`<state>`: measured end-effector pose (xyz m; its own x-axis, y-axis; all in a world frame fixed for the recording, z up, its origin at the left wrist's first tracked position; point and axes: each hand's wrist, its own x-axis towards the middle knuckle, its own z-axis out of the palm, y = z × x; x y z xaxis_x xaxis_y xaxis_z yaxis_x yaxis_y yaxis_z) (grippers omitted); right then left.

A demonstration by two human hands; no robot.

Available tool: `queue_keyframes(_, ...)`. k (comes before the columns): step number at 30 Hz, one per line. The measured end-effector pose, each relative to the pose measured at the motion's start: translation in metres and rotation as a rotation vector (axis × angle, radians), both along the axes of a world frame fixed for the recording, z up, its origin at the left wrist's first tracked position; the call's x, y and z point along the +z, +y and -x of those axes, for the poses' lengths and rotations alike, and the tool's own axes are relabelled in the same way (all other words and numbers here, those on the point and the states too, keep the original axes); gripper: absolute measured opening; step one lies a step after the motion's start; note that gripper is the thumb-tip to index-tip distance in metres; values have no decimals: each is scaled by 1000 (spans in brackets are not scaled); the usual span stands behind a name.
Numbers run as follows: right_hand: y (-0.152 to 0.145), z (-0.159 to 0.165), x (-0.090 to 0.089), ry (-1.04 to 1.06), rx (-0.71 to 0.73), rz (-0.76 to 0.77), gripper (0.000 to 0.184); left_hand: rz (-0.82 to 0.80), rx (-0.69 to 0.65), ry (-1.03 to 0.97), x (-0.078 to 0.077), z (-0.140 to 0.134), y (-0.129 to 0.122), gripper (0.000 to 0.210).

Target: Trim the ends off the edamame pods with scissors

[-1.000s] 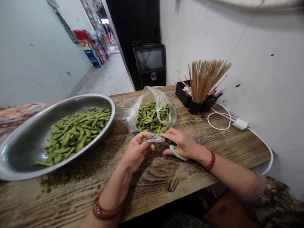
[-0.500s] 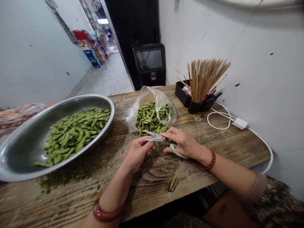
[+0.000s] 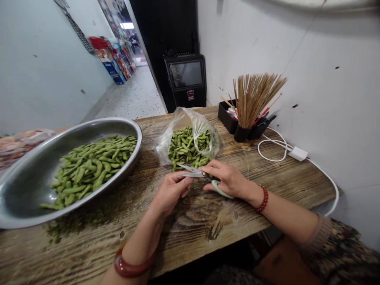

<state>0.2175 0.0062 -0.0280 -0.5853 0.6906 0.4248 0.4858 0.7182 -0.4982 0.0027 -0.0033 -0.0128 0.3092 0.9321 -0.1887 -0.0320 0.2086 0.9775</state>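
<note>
My right hand (image 3: 227, 180) grips scissors (image 3: 193, 173) with pale green handles, their blades parted and pointing left. The blades lie across the fingertips of my left hand (image 3: 173, 190), which is closed in a pinch; what it holds is hidden, though a speck of green shows beside the fingers. Just beyond both hands, a clear plastic bag (image 3: 164, 147) lies open with many green soybean pods (image 3: 186, 143) inside. To the left, a large metal basin (image 3: 26, 190) contains a heap of similar pods (image 3: 95, 166).
Green trimmings (image 3: 80, 221) litter the wooden table (image 3: 190, 253) below the basin. At the back right stand a black holder (image 3: 228, 118) and a bundle of thin sticks (image 3: 257, 101). A white cable (image 3: 323, 168) with an adapter runs along the wall side.
The view has shifted slightly. Both hands keep nearly the same pose, with the scissor blades still parted at the left fingertips. A green speck now shows beside those fingers.
</note>
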Motion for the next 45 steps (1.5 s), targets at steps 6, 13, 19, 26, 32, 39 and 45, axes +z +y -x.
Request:
queue_keyframes(6, 1, -3, -1, -7, -15, -4, 52, 8, -8, -11, 4, 5, 2, 20)
queue_keyframes(13, 3, -6, 4, 68, -80, -13, 47, -10, 213, -240, 15, 27, 13, 16)
queue_keyframes(19, 2, -6, 0, 66, -60, -25, 48, -150, 405, 125, 3, 34, 22, 16)
queue_keyframes(26, 0, -4, 0, 39, -67, -19, 49, -473, 324, 1072, -12, 40, 28, 23)
queue_keyframes(32, -1, -3, -1, 11, -59, -11, 48, -510, 241, 1157, -16, 37, 28, 17)
queue_keyframes(39, 1, -4, -2, 36, -65, -8, 45, -410, 264, 923, -11, 38, 26, 9)
queue_keyframes(45, 2, -3, -4, 45, -57, 21, 47, -57, 223, 125, 4, 29, 16, 23)
